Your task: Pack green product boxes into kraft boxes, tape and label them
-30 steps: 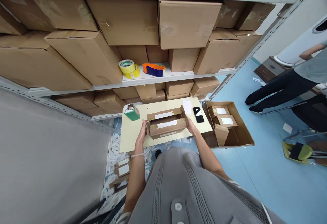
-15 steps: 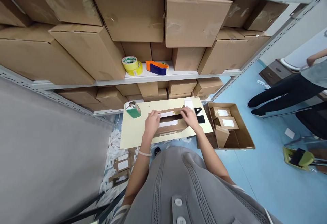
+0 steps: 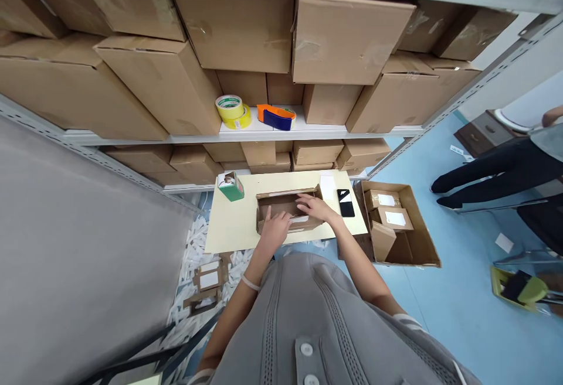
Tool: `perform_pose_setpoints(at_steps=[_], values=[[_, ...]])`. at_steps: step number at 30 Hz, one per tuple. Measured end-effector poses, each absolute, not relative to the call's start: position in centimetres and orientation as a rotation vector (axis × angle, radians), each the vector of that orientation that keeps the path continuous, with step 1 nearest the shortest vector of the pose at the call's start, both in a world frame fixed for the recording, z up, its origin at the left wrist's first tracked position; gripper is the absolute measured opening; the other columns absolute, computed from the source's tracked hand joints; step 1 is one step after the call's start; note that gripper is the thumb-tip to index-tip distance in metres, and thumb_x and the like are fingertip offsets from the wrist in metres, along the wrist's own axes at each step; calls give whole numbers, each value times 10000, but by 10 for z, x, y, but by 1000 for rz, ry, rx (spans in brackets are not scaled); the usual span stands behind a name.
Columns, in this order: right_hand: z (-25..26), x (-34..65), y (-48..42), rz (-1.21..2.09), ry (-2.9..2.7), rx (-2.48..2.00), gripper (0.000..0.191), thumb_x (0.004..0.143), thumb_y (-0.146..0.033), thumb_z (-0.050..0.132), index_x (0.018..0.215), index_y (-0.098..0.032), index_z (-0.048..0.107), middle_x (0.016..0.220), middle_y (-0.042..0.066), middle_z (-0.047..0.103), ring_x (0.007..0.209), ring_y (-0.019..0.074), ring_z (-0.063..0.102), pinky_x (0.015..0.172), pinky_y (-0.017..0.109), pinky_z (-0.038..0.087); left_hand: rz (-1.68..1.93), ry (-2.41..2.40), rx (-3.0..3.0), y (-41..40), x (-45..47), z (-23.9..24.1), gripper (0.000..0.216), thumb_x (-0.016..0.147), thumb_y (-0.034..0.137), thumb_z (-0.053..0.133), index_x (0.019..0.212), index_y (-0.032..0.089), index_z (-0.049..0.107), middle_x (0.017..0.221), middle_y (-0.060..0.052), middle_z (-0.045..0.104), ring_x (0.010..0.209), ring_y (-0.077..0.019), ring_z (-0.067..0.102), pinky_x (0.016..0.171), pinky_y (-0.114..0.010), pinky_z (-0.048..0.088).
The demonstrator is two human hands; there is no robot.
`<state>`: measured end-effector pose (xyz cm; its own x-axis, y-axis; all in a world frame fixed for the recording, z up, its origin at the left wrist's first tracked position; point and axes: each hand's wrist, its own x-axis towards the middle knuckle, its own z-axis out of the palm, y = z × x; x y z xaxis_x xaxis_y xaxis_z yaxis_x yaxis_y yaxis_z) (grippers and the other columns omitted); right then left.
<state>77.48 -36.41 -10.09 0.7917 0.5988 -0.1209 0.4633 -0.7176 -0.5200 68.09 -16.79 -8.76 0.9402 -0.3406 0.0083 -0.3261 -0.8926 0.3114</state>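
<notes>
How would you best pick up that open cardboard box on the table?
I'd take the cardboard box by its two short ends, one hand coming in from each side. It lies lengthwise across the pale board, so those ends face outward and are easy to reach. Its open top probably leaves the thin walls and flaps floppy, so press low on the ends, not the rim.

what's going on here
A person at a pale yellow board has both bare hands at an open cardboard box lying on it: the left hand is at its near wall, the right hand over its opening. A black phone and a green carton lie on the board. On the floor to the right, an open carton holds smaller labelled boxes. Another person is further off to the right.
</notes>
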Motion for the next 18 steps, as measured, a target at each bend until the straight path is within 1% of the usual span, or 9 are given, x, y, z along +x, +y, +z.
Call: perform_pose_setpoints(at_steps=[3, 6, 9, 12, 15, 16, 18], values=[[-99, 789, -361, 311, -763, -2559, 453, 980, -384, 396, 1388, -224, 511, 1525, 62, 395, 1377, 224, 410, 1129, 410, 331, -16, -526, 2730, -169, 665, -88, 284, 994, 254, 336, 1035, 201, 612, 991, -37, 674, 949, -179, 634, 1170, -530, 167], [-104, 799, -353, 242, -657, -2685, 510, 981, -371, 378, 1469, -225, 395, 1563, 55, 321, 1445, 238, 285, 1178, 493, 205, -21, -547, 2685, -172, 650, -93, 341, 1009, 288, 296, 939, 196, 616, 919, -19, 670, 910, -161, 623, 1157, -508, 216], [-118, 803, -345, 209, -567, -2789, 575, 983, -390, 348, 1526, -216, 270, 1591, 45, 247, 1482, 261, 166, 1189, 549, 87, -51, -492, 2673, -174, 642, -102, 380, 1011, 313, 287, 870, 187, 616, 871, -18, 658, 863, -158, 615, 1122, -485, 287], [-135, 803, -340, 188, -541, -2852, 618, 986, -423, 306, 1550, -205, 181, 1601, 39, 210, 1494, 282, 74, 1180, 583, 18, -103, -398, 2665, -173, 640, -114, 372, 1003, 315, 310, 845, 185, 621, 891, -29, 651, 877, -165, 614, 1086, -478, 340], [-151, 805, -342, 181, -551, -2907, 639, 983, -436, 282, 1558, -196, 138, 1604, 43, 199, 1496, 284, 35, 1176, 588, -5, -121, -341, 2680, -169, 638, -123, 314, 986, 317, 356, 865, 187, 615, 963, -48, 646, 934, -185, 620, 1093, -514, 333], [-155, 806, -343, 188, -560, -2924, 640, 982, -437, 275, 1559, -199, 130, 1606, 39, 191, 1497, 284, 31, 1175, 587, -9, -101, -326, 2695, -167, 638, -126, 286, 978, 325, 378, 883, 186, 609, 1004, -61, 645, 985, -202, 618, 1108, -540, 308], [-164, 810, -346, 222, -587, -2951, 638, 981, -437, 261, 1560, -209, 121, 1614, 27, 163, 1497, 281, 23, 1176, 581, -14, -24, -296, 2732, -164, 635, -132, 239, 952, 353, 438, 949, 176, 599, 1134, -107, 626, 1165, -253, 566, 1141, -587, 237]])
